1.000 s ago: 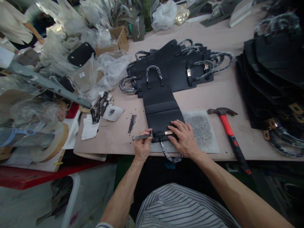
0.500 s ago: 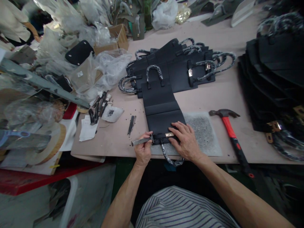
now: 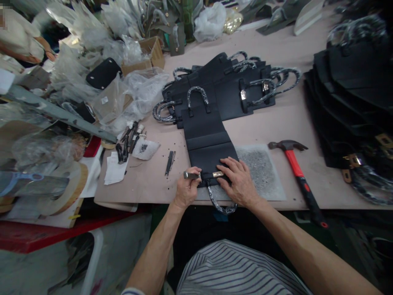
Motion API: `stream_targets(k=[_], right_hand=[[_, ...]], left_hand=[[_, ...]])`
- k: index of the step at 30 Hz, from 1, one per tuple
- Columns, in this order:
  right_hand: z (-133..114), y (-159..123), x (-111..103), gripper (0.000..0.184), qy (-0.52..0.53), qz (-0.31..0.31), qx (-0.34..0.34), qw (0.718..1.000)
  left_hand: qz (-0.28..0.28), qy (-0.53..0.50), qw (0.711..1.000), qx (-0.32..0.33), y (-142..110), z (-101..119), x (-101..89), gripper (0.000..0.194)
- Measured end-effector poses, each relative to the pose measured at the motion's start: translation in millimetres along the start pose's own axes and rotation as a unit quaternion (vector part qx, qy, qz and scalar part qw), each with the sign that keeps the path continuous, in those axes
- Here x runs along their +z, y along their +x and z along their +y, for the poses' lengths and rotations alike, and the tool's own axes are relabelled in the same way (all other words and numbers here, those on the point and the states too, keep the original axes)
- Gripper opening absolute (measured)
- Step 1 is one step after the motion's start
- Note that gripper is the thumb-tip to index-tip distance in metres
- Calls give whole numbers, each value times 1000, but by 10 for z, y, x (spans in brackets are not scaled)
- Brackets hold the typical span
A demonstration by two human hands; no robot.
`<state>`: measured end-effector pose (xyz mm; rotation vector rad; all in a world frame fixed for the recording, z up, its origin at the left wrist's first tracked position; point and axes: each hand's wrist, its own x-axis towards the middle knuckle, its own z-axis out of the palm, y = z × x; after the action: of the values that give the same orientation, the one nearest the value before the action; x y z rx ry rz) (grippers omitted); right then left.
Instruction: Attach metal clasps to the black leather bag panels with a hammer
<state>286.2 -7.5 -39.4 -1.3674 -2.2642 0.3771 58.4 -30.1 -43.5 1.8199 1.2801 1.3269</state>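
Note:
A black bag panel [image 3: 208, 141] lies on the table, with a plastic-wrapped handle at each end and a gold clasp plate [image 3: 217, 174] near its front edge. My left hand [image 3: 186, 189] is closed round a metal punch [image 3: 191, 175], whose tip is at the left end of the strap beside the clasp. Flat on the panel, just right of the clasp, my right hand [image 3: 239, 181] has its fingers spread. Under the panel's front end is a pale, pitted pad [image 3: 260, 172]. To the right rests a claw hammer [image 3: 294, 164] with a red and black grip.
More black bag panels [image 3: 233, 92] with wrapped handles are piled behind. A tall stack of black panels [image 3: 353, 94] stands at the right. Small metal tools [image 3: 170, 162] and a white packet [image 3: 145, 147] lie left. Plastic bags [image 3: 135, 90] crowd the far left, near another person [image 3: 21, 32].
My left hand has tipped the punch from lying nearly flat to more upright, its tip staying by the strap. My right hand keeps its place on the panel.

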Motion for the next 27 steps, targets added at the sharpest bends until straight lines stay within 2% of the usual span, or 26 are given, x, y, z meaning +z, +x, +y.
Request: stream_targets(k=[11,17,20,23,27], right_hand=[[14,-15,9,35,35,25,-8,999],[122,-138,-80,32,94,97,7,991],[328,-289,-248,30,62,147,38,986],[664,-476,-466,28,4,189,97,977],[1067,-740,-735,29,-63,178,179,966]], left_hand=[[11,12,1000,-22,43,57,31,7],[25,19,999,-14,48,65,64,9],[22,37,999,-12,60,77,95,11],[22,43,998,-27,74,95,103,13],[31,33,998,-44,63,89,89,13]])
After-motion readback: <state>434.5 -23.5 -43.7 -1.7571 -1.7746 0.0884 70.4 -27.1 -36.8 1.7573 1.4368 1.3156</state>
